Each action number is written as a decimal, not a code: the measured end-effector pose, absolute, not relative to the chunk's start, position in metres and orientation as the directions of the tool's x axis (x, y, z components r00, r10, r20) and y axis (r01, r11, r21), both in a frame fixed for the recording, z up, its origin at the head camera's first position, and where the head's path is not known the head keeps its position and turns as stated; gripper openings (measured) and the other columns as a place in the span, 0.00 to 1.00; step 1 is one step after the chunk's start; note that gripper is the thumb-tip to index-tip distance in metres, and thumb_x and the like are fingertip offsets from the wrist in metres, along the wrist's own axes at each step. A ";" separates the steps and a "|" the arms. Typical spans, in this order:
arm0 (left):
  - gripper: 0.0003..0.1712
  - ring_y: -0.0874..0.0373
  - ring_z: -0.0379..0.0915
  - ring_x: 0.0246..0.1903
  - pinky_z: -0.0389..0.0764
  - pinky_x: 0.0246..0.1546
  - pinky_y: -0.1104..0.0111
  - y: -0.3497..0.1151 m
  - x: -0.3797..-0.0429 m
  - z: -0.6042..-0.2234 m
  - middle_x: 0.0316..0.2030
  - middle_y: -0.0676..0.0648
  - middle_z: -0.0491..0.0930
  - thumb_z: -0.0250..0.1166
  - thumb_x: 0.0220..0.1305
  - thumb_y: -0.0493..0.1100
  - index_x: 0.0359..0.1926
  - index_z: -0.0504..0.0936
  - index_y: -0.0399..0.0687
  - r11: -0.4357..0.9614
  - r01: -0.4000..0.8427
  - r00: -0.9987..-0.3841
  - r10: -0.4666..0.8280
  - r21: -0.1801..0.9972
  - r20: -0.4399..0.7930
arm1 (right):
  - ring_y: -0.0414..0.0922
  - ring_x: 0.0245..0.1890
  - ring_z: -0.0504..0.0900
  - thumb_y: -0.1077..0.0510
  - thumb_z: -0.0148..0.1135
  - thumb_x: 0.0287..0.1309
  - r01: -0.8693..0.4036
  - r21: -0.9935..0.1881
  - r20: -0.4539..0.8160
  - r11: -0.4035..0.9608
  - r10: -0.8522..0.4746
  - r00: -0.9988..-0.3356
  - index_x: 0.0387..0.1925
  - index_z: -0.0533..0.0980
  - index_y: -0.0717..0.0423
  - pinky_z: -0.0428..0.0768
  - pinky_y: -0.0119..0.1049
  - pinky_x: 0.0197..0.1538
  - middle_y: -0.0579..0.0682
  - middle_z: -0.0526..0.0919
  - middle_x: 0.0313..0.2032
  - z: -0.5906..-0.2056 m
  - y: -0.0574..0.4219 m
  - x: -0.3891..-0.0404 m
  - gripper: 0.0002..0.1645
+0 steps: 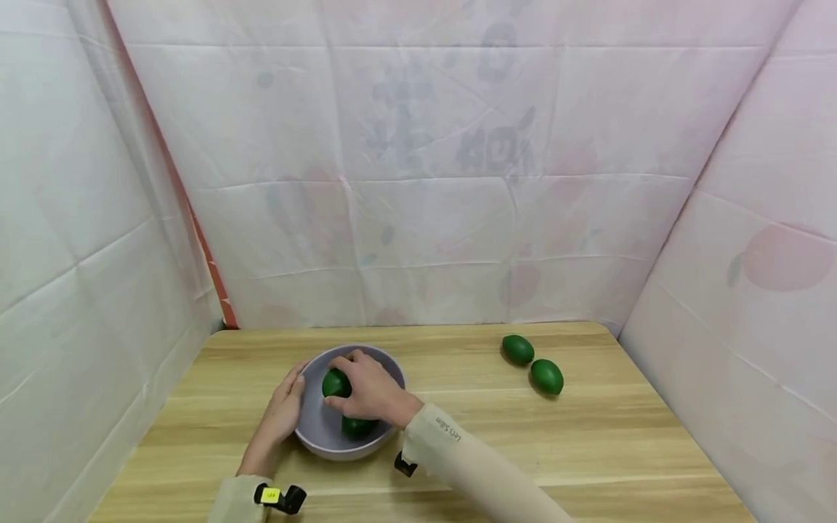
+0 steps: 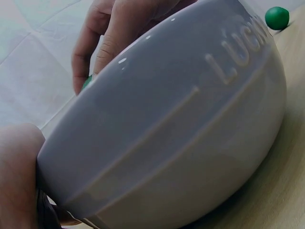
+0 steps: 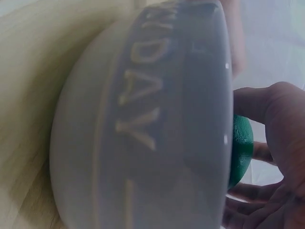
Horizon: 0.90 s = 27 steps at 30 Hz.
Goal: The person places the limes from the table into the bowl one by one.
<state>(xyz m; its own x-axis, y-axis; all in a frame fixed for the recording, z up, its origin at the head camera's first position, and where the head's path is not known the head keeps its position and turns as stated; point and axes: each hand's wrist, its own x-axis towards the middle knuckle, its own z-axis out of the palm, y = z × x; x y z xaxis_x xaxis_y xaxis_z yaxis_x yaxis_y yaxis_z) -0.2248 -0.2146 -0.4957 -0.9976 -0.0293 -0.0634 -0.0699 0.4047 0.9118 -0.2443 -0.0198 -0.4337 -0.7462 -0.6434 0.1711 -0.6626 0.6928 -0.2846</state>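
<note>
A grey-purple bowl (image 1: pixel 318 425) with raised lettering on its outer wall (image 3: pixel 138 95) stands on the left part of the table. My left hand (image 1: pixel 283 410) holds its left side, the thumb by the rim. Inside the bowl, my right hand (image 1: pixel 373 388) grips a green lime (image 1: pixel 336 383) between thumb and fingers. A second lime (image 1: pixel 357 428) lies in the bowl below that hand, partly hidden by it. In the right wrist view, the bowl wall covers part of a lime (image 3: pixel 242 150) by the right fingers.
Two more limes, a rear one (image 1: pixel 518 350) and a nearer one (image 1: pixel 546 377), lie close together at the table's back right. The wood-grain table (image 1: pixel 471 436) is enclosed by pale printed cloth (image 1: pixel 425 218) at the back and both sides.
</note>
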 end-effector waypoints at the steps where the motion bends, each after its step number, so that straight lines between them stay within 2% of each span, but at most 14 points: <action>1: 0.24 0.47 0.43 0.70 0.50 0.67 0.47 -0.214 -0.224 -0.496 0.69 0.49 0.52 0.31 0.71 0.56 0.66 0.53 0.69 0.402 -0.066 -0.998 -0.027 0.913 -0.060 | 0.40 0.43 0.75 0.34 0.55 0.52 -0.675 -0.278 0.176 0.683 -0.655 -0.735 0.60 0.64 0.40 0.77 0.29 0.39 0.49 0.71 0.53 -0.434 -0.020 -0.243 0.35; 7: 0.24 0.47 0.42 0.70 0.50 0.67 0.47 -0.212 -0.222 -0.497 0.70 0.48 0.50 0.31 0.71 0.55 0.66 0.52 0.68 0.383 -0.058 -0.998 -0.010 0.922 -0.059 | 0.40 0.50 0.73 0.36 0.55 0.52 -0.769 -0.245 0.198 0.591 -0.746 -0.636 0.59 0.65 0.40 0.77 0.30 0.47 0.48 0.68 0.57 -0.436 -0.022 -0.239 0.33; 15: 0.24 0.47 0.41 0.70 0.49 0.67 0.46 -0.212 -0.223 -0.499 0.70 0.50 0.50 0.31 0.71 0.57 0.66 0.52 0.70 0.371 -0.072 -0.997 -0.013 0.926 -0.072 | 0.41 0.55 0.72 0.39 0.58 0.52 -0.820 -0.226 0.147 0.526 -0.813 -0.563 0.60 0.62 0.38 0.75 0.33 0.53 0.46 0.65 0.61 -0.438 -0.023 -0.236 0.34; 23: 0.24 0.47 0.42 0.70 0.48 0.66 0.44 -0.214 -0.224 -0.497 0.69 0.49 0.51 0.31 0.71 0.57 0.66 0.52 0.70 0.379 -0.066 -0.998 -0.014 0.923 -0.065 | 0.36 0.55 0.71 0.41 0.62 0.49 -0.871 -0.194 0.102 0.451 -0.874 -0.475 0.61 0.62 0.38 0.73 0.27 0.55 0.41 0.66 0.60 -0.440 -0.024 -0.238 0.37; 27: 0.24 0.46 0.43 0.69 0.49 0.66 0.44 -0.214 -0.223 -0.496 0.69 0.49 0.52 0.31 0.70 0.57 0.66 0.53 0.70 0.374 -0.066 -0.998 -0.016 0.925 -0.065 | 0.35 0.54 0.72 0.41 0.63 0.48 -0.878 -0.193 0.073 0.439 -0.886 -0.459 0.61 0.61 0.36 0.73 0.31 0.56 0.39 0.66 0.60 -0.441 -0.024 -0.238 0.38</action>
